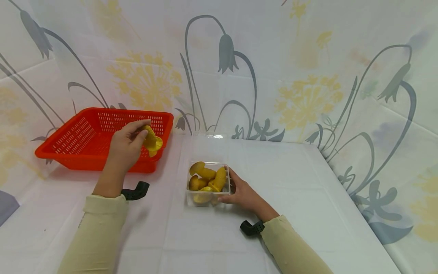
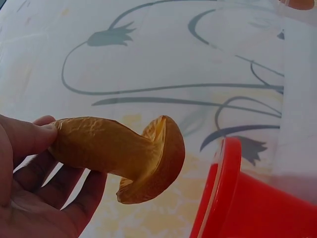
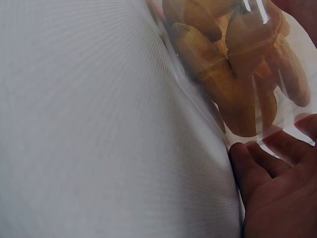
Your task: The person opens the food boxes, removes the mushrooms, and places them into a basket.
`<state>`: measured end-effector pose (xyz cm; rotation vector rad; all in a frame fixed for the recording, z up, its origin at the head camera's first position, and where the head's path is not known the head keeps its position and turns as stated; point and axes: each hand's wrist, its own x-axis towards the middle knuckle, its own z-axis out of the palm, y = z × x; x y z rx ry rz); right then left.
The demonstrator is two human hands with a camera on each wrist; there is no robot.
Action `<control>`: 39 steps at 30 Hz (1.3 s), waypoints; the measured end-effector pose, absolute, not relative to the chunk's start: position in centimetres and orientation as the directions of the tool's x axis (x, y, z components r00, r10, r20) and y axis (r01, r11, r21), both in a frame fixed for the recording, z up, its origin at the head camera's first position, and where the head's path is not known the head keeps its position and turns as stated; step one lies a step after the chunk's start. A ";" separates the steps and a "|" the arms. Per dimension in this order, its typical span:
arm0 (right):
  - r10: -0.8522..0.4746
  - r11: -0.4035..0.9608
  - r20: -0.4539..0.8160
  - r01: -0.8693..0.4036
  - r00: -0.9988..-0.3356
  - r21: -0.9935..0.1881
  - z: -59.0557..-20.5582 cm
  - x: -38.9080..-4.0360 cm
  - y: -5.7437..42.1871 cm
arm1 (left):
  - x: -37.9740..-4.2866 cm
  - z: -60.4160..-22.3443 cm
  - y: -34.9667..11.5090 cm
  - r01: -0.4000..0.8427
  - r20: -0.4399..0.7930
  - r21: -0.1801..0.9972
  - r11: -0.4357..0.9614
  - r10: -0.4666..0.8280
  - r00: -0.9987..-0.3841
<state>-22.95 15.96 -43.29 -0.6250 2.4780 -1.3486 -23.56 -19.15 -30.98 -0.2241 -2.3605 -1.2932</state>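
Observation:
A yellow mushroom [image 1: 150,141] is pinched by its stem in my left hand [image 1: 128,144], above the right end of a red plastic basket [image 1: 113,161]. The left wrist view shows the mushroom [image 2: 106,148] with its cap pointing away from the fingers [image 2: 47,131]. On the table, a clear plastic box [image 1: 195,198] holds several similar mushrooms [image 1: 220,178]. My right hand [image 1: 241,192] grips the box's right side, thumb at the front and fingers behind. In the right wrist view, the mushrooms [image 3: 247,106] press close to the clear wall by the hand [image 3: 282,183].
Behind the box, a clear, shiny plastic piece [image 1: 208,146], perhaps a lid, lies on the white tablecloth [image 1: 280,171]. A flower-patterned cloth [image 1: 205,76] hangs behind the table. A grey object [image 1: 7,207] shows at the left edge.

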 end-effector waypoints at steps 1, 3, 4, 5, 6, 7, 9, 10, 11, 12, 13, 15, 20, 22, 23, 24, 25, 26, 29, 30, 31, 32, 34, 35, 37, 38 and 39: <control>-0.483 0.479 -0.015 -0.250 -0.876 -0.842 -43.3 -23.0 16.0 | -23.6 -31.0 -19.2 0.338 0.446 0.764 0.550 -0.070 -0.892; -0.482 0.484 -0.016 -0.251 -0.876 -0.838 -43.3 -22.9 16.0 | -23.7 -31.2 -19.3 0.329 0.438 0.769 0.548 -0.078 -0.896; -0.481 0.488 -0.016 -0.252 -0.877 -0.836 -43.3 -23.0 16.0 | -23.8 -31.3 -19.4 0.325 0.434 0.773 0.545 -0.081 -0.897; -0.478 0.493 -0.017 -0.252 -0.878 -0.833 -43.3 -23.0 16.0 | -23.8 -31.3 -19.5 0.319 0.429 0.776 0.544 -0.084 -0.900; -0.476 0.496 -0.017 -0.252 -0.879 -0.831 -43.3 -23.0 16.0 | -23.9 -31.4 -19.5 0.313 0.423 0.779 0.543 -0.087 -0.902; -0.474 0.499 -0.017 -0.253 -0.880 -0.829 -43.3 -23.0 16.0 | -23.9 -31.5 -19.6 0.309 0.419 0.782 0.541 -0.090 -0.903; -0.471 0.498 -0.015 -0.252 -0.882 -0.830 -43.3 -23.0 16.0 | -24.0 -31.6 -19.7 0.300 0.412 0.785 0.542 -0.096 -0.906; -0.470 0.500 -0.015 -0.252 -0.883 -0.829 -43.4 -23.0 16.0 | -24.0 -31.6 -19.7 0.296 0.409 0.787 0.542 -0.099 -0.907; -0.467 0.503 -0.017 -0.250 -0.884 -0.828 -43.4 -23.0 16.0 | -24.0 -31.7 -19.8 0.293 0.407 0.787 0.543 -0.100 -0.908; -0.467 0.501 -0.015 -0.251 -0.884 -0.828 -43.4 -23.0 16.0 | -24.1 -31.8 -19.8 0.291 0.406 0.785 0.546 -0.101 -0.908; -0.465 0.502 -0.016 -0.249 -0.885 -0.828 -43.4 -23.0 16.0 | -24.1 -31.8 -19.9 0.292 0.407 0.784 0.548 -0.099 -0.908; -0.463 0.504 -0.018 -0.247 -0.886 -0.828 -43.4 -23.0 16.0 | -24.2 -32.0 -19.9 0.290 0.406 0.779 0.556 -0.095 -0.909; -0.466 0.508 -0.021 -0.248 -0.885 -0.825 -43.3 -22.8 15.9 | -24.5 -32.4 -20.0 0.284 0.409 0.759 0.586 -0.090 -0.908; -0.464 0.506 -0.024 -0.243 -0.886 -0.827 -43.2 -22.8 15.9 | -24.5 -32.6 -20.1 0.272 0.400 0.755 0.597 -0.091 -0.912; -0.463 0.505 -0.026 -0.240 -0.886 -0.829 -43.3 -22.9 15.9 | -24.6 -32.6 -20.1 0.262 0.392 0.754 0.602 -0.092 -0.915; -0.460 0.505 -0.027 -0.237 -0.887 -0.830 -43.3 -22.9 15.9 | -24.7 -32.7 -20.1 0.255 0.387 0.751 0.609 -0.093 -0.918; -0.459 0.505 -0.028 -0.235 -0.888 -0.831 -43.3 -22.9 15.9 | -24.7 -32.7 -20.2 0.249 0.382 0.749 0.614 -0.092 -0.920; -0.458 0.505 -0.029 -0.234 -0.888 -0.831 -43.4 -23.0 15.9 | -24.7 -32.8 -20.2 0.242 0.376 0.747 0.619 -0.092 -0.922; -0.456 0.509 -0.029 -0.234 -0.890 -0.828 -43.6 -23.1 15.9 | -24.9 -33.0 -20.3 0.229 0.366 0.738 0.635 -0.092 -0.926; -0.457 0.508 -0.028 -0.235 -0.889 -0.829 -43.6 -23.1 15.9 | -24.9 -33.1 -20.3 0.227 0.364 0.735 0.639 -0.090 -0.927; -0.458 0.508 -0.027 -0.236 -0.888 -0.828 -43.6 -23.1 15.9 | -24.9 -33.1 -20.3 0.222 0.359 0.735 0.641 -0.090 -0.929; -0.459 0.508 -0.027 -0.237 -0.888 -0.828 -43.6 -23.1 15.9 | -25.0 -33.2 -20.3 0.214 0.351 0.733 0.645 -0.089 -0.932; -0.460 0.505 -0.025 -0.238 -0.888 -0.830 -43.5 -23.0 15.9 | -25.1 -33.3 -20.4 0.199 0.333 0.730 0.654 -0.086 -0.939; -0.459 0.504 -0.025 -0.237 -0.888 -0.830 -43.5 -23.0 15.9 | -25.1 -33.4 -20.4 0.192 0.325 0.726 0.660 -0.084 -0.942; -0.458 0.503 -0.026 -0.235 -0.888 -0.832 -43.4 -23.0 15.9 | -25.2 -33.4 -20.4 0.179 0.307 0.721 0.670 -0.077 -0.948; -0.457 0.503 -0.027 -0.234 -0.889 -0.832 -43.4 -22.9 15.9 | -25.3 -33.5 -20.4 0.172 0.297 0.716 0.677 -0.073 -0.952; -0.457 0.502 -0.027 -0.233 -0.889 -0.833 -43.4 -22.9 15.9 | -25.4 -33.6 -20.4 0.166 0.290 0.710 0.684 -0.070 -0.954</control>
